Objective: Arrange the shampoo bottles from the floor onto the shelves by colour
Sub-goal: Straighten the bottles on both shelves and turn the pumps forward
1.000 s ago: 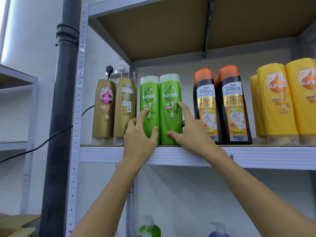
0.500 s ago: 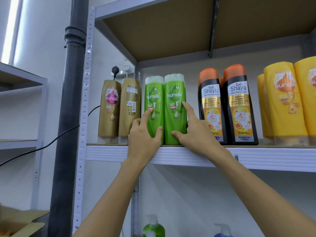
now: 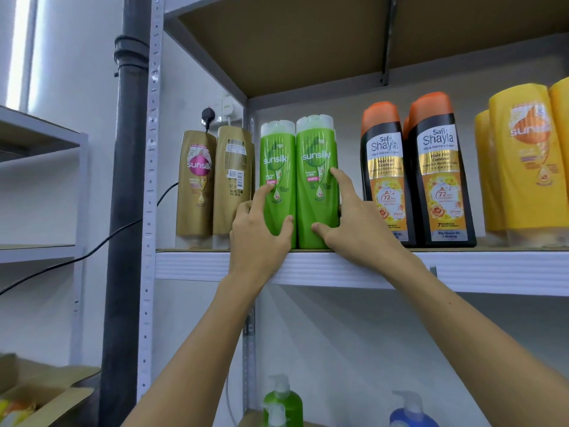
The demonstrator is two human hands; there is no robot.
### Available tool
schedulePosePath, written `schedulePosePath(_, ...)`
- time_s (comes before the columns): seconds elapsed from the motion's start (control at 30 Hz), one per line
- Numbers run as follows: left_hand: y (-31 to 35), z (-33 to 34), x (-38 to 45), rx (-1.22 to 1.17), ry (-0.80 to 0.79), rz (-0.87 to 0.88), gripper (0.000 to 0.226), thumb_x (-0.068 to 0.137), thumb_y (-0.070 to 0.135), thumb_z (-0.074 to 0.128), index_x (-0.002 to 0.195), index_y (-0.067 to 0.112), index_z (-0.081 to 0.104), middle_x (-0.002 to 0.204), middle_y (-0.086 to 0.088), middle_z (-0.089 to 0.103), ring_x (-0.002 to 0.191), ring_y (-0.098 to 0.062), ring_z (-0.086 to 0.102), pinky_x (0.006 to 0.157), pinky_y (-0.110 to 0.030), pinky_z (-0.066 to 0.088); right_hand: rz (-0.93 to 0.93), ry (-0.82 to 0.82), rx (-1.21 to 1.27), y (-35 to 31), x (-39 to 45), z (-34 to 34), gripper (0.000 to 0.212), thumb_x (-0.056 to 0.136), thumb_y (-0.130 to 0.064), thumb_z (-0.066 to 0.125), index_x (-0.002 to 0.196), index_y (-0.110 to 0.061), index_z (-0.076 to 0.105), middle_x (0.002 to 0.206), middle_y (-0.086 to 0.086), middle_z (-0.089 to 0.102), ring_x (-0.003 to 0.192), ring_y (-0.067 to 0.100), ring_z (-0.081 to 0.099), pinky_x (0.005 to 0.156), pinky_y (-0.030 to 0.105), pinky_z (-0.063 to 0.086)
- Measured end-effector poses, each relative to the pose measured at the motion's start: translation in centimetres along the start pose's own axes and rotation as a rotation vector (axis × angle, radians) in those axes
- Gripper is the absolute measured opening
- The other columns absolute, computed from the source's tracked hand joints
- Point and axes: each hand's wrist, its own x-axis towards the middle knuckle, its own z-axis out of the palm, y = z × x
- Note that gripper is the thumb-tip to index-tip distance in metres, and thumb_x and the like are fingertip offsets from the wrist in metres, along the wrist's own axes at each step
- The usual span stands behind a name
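At frame ctr, L hand (image 3: 258, 229) gripping L green bottle (image 3: 277, 180), R hand (image 3: 354, 223) gripping R green bottle (image 3: 314, 180), both upright, touching.

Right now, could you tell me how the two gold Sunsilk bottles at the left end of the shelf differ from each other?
The left gold bottle shows its front label, with a pink Sunsilk logo; the right gold bottle is turned back-out, showing fine print and a barcode. The left one stands at the end of the row; the right one stands beside the green bottles. Both are the same gold colour and shape, standing cap-down on the shelf.
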Motion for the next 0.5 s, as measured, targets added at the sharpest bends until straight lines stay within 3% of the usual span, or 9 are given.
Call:
schedulePosePath(0.27, -0.06, -0.03, 0.03, 0.006, 0.002, 0.003, 0.06, 0.087, 0.032, 0.07, 0.142, 0.031, 0.047, 0.116, -0.004, 0.059, 0.101, -0.015, 0.054, 0.086, -0.02, 0.035, -0.005, 0.005, 0.002, 0.05, 0.1, -0.05, 0.096, 0.089, -0.026, 0.074, 0.159, -0.033, 0.008, 0.072, 0.003, 0.064, 0.062, 0.012, 0.06, 0.052, 0.019, 0.041)
schedulePosePath(0.37, -0.05, -0.08, -0.11, 0.011, 0.009, 0.009, 0.059, 0.087, 0.033, 0.07, 0.142, 0.028, 0.048, 0.116, -0.004, 0.061, 0.095, -0.017, 0.057, 0.085, -0.026, 0.042, -0.006, 0.007, -0.007, -0.1, -0.01, -0.21, 0.096, 0.09, -0.027, 0.073, 0.159, -0.033, 0.007, 0.07, 0.0, 0.063, 0.061, 0.009, 0.058, 0.048, 0.013, 0.038)
schedulePosePath(0.43, 0.04, -0.16, -0.2, 0.001, 0.014, 0.018, 0.058, 0.088, 0.031, 0.07, 0.142, 0.024, 0.05, 0.117, -0.004, 0.064, 0.094, -0.022, 0.061, 0.088, -0.029, 0.047, -0.014, 0.027, -0.041, -0.24, -0.13, -0.02, 0.093, 0.091, -0.031, 0.071, 0.16, -0.032, 0.008, 0.066, -0.002, 0.058, 0.061, 0.008, 0.056, 0.05, 0.016, 0.039)
schedulePosePath(0.5, 0.26, -0.35, -0.37, -0.016, 0.013, 0.034, 0.055, 0.09, 0.026, 0.069, 0.141, 0.02, 0.052, 0.124, -0.003, 0.065, 0.099, -0.022, 0.064, 0.093, -0.03, 0.049, -0.045, 0.072, -0.087, -0.35, -0.32, 0.32, 0.089, 0.092, -0.039, 0.066, 0.159, -0.032, 0.007, 0.072, 0.0, 0.059, 0.066, 0.013, 0.058, 0.062, 0.03, 0.049)
